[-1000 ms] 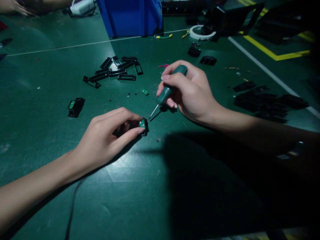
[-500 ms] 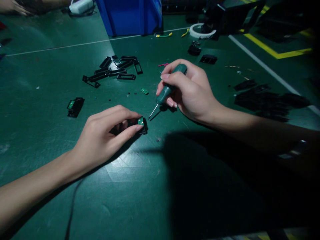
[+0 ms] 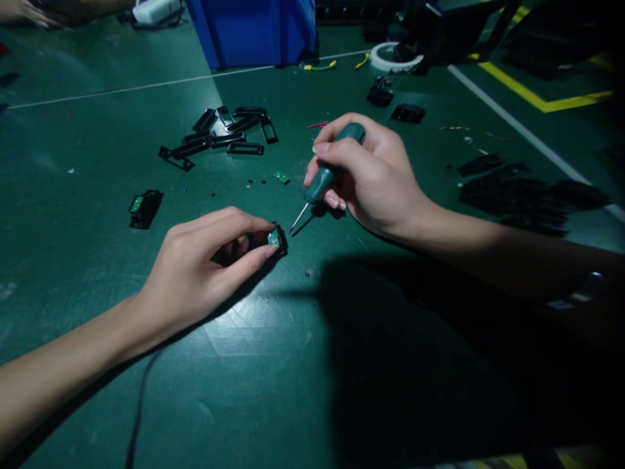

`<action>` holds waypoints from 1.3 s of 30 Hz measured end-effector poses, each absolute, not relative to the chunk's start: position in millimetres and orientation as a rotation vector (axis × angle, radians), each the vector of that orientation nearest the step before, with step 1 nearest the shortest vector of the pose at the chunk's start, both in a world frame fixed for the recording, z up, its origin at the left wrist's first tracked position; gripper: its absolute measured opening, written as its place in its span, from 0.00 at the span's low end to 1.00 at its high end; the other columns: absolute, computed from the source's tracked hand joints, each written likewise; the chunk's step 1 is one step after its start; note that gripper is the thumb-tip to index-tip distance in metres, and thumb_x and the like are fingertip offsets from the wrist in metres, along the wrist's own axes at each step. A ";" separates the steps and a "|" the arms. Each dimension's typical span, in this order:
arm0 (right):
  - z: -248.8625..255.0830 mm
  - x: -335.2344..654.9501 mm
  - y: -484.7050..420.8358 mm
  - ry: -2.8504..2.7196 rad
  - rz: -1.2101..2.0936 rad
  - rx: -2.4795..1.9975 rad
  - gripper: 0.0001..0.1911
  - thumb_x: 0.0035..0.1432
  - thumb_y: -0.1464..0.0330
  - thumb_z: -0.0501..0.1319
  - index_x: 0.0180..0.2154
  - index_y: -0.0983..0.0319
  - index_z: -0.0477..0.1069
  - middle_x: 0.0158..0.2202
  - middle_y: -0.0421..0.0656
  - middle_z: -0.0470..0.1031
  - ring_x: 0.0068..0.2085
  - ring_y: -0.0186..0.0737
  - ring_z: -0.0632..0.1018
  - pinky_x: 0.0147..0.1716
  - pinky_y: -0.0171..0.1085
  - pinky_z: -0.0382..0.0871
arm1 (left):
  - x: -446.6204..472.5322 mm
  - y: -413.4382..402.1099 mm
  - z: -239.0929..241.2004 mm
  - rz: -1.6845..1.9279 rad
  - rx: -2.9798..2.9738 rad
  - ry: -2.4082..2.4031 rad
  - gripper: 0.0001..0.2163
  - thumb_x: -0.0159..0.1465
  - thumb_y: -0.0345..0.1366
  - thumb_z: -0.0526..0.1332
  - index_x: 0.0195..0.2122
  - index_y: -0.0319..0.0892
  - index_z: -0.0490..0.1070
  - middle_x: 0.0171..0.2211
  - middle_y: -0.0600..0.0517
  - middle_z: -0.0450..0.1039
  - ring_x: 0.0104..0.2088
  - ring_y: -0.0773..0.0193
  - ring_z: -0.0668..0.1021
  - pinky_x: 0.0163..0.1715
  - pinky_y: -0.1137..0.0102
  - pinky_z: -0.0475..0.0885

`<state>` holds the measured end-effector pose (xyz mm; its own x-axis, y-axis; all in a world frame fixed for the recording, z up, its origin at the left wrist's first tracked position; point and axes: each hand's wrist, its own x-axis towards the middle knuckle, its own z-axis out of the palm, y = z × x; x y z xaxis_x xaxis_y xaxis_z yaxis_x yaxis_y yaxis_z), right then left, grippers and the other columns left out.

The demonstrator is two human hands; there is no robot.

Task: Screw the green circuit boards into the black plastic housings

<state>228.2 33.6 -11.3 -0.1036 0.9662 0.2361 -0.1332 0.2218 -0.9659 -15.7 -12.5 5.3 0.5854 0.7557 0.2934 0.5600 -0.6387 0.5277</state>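
My left hand (image 3: 205, 267) pinches a small black part with a green circuit board (image 3: 276, 238) against the green mat, thumb and forefinger closed on it. My right hand (image 3: 366, 176) grips a green-handled screwdriver (image 3: 325, 174), tilted down to the left. Its metal tip (image 3: 295, 225) hovers just right of the black part, a short gap away.
A heap of black plastic frames (image 3: 224, 133) lies beyond my left hand. Another black part with a green board (image 3: 142, 207) sits at the left. A loose green board (image 3: 281, 176) and tiny screws lie between. A blue bin (image 3: 254, 29) and a tape roll (image 3: 390, 60) stand behind. More black parts (image 3: 527, 195) lie at the right.
My left hand has turned the black part slightly and lifted its right end. My right hand and the screwdriver have hardly shifted.
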 end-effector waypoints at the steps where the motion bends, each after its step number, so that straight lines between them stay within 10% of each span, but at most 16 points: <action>1: -11.0 228.2 33.2 -1.306 1.176 -0.890 0.07 0.63 0.66 0.65 0.37 0.58 0.67 0.27 0.36 0.79 0.16 0.31 0.69 0.14 0.35 0.55 | -16.0 -12.5 5.0 0.709 2.431 1.062 0.11 0.69 0.41 0.68 0.49 0.42 0.81 0.36 0.53 0.79 0.33 0.68 0.77 0.32 0.72 0.69; 39: -10.0 226.1 32.2 -1.310 1.170 -0.922 0.06 0.62 0.67 0.66 0.35 0.57 0.69 0.27 0.39 0.79 0.17 0.33 0.70 0.15 0.37 0.56 | -15.6 -10.5 3.9 0.740 2.402 1.091 0.09 0.69 0.39 0.67 0.47 0.41 0.78 0.48 0.47 0.79 0.38 0.63 0.77 0.36 0.69 0.72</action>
<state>226.1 32.2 -10.0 -0.0985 0.9704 0.2205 -0.1105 0.2096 -0.9715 -15.6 -10.5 3.9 0.5555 0.7759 0.2989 0.5647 -0.6159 0.5493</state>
